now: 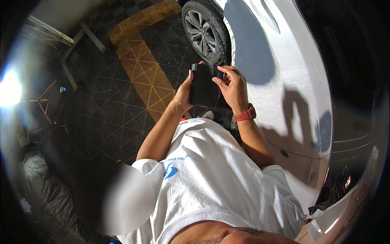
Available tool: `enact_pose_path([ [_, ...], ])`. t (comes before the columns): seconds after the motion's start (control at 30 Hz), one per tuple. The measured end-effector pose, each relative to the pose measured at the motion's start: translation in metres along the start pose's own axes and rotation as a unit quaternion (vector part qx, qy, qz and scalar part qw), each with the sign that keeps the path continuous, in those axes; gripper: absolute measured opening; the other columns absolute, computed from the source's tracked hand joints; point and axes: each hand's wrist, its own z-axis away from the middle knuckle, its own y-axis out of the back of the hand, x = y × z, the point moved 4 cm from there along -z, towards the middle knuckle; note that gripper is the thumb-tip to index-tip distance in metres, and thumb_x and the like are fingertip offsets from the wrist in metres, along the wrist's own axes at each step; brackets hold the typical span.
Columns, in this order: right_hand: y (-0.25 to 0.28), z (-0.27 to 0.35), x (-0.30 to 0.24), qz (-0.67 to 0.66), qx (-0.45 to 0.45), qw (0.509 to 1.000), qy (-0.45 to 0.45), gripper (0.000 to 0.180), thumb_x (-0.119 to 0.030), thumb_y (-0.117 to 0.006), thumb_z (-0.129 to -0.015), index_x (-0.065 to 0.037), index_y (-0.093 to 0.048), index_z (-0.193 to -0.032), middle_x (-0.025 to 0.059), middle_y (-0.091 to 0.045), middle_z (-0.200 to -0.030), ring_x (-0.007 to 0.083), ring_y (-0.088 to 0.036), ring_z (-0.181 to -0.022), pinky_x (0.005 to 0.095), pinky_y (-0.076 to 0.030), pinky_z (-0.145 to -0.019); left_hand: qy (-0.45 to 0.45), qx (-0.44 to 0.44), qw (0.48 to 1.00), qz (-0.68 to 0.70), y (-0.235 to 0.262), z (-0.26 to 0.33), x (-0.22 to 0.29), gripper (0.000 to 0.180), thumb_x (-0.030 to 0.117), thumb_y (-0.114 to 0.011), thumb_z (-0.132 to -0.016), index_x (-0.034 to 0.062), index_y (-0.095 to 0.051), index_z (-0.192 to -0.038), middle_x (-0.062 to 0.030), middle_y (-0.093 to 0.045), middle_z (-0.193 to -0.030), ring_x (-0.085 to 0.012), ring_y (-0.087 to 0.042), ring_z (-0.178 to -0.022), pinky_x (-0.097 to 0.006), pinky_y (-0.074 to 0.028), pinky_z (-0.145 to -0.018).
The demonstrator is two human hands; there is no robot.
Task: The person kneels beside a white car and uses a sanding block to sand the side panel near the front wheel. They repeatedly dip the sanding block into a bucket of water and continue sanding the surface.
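In front of my body I hold a flat, dark rectangular piece (203, 88), black with a greyer strip along its top edge. Its exact kind does not show. My left hand (185, 94) is closed on its left side, with the thumb lying up along the edge. At the upper right corner, the thumb and forefinger of my right hand (235, 88) pinch the strip. A red watch (245, 114) is on my right wrist. Just beyond my right hand stands a white car (270, 97) with a large matte grey patch (252, 46) on its panel.
The car's wheel (203, 34) is ahead, beyond my hands. Black floor tiles (109, 93) with a yellow band (142, 73) stretch to the left. A bright lamp (10, 88), a metal stand's legs (71, 75) and a crumpled grey cover (44, 187) are at the left.
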Motion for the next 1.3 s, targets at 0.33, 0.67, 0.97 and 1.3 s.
enact_pose_path([
  [0.33,-0.01,0.011,-0.028,0.169,0.081,0.974,0.126,0.016,0.0,-0.076,-0.088,-0.004,-0.065,-0.098,0.0116,-0.072,-0.109,0.0342,-0.073,-0.098,0.0443,-0.059,-0.085,0.005,0.008,1.0,-0.003,-0.003,0.008,-0.003,0.071,0.062,-0.046,-0.11,0.0295,-0.026,-0.17,-0.0071,-0.051,-0.16,-0.0254,-0.056,-0.143,-0.05,-0.049,-0.117],
  [0.67,-0.046,0.039,-0.063,0.117,-0.061,0.976,0.17,0.015,-0.007,-0.065,-0.103,-0.001,-0.055,-0.112,0.0195,-0.056,-0.155,0.0482,-0.043,-0.151,0.0516,-0.046,-0.12,0.021,0.037,0.995,0.091,0.015,0.016,-0.009,0.106,0.094,-0.034,-0.092,0.0104,-0.054,-0.153,-0.0179,-0.06,-0.15,-0.0347,-0.058,-0.14,-0.054,-0.045,-0.12],
  [0.97,-0.052,0.036,-0.077,0.083,-0.168,0.971,0.151,0.071,-0.004,-0.071,-0.094,-0.011,-0.046,-0.16,0.015,-0.057,-0.156,0.0428,-0.033,-0.159,0.0667,-0.022,-0.129,0.024,0.015,0.983,0.179,0.013,0.03,0.006,0.103,0.092,-0.034,-0.095,0.0081,-0.057,-0.15,-0.019,-0.059,-0.152,-0.0378,-0.06,-0.137,-0.058,-0.041,-0.121],
  [1.3,-0.081,0.061,-0.105,0.179,-0.199,0.928,0.26,0.06,0.0,-0.067,-0.09,-0.014,-0.065,-0.148,0.0193,-0.043,-0.167,0.0488,-0.035,-0.156,0.059,-0.031,-0.129,-0.014,-0.039,0.941,0.336,0.056,0.011,-0.005,0.101,0.089,-0.04,-0.095,0.0117,-0.048,-0.16,-0.0159,-0.051,-0.162,-0.0356,-0.049,-0.148,-0.061,-0.036,-0.125],
])
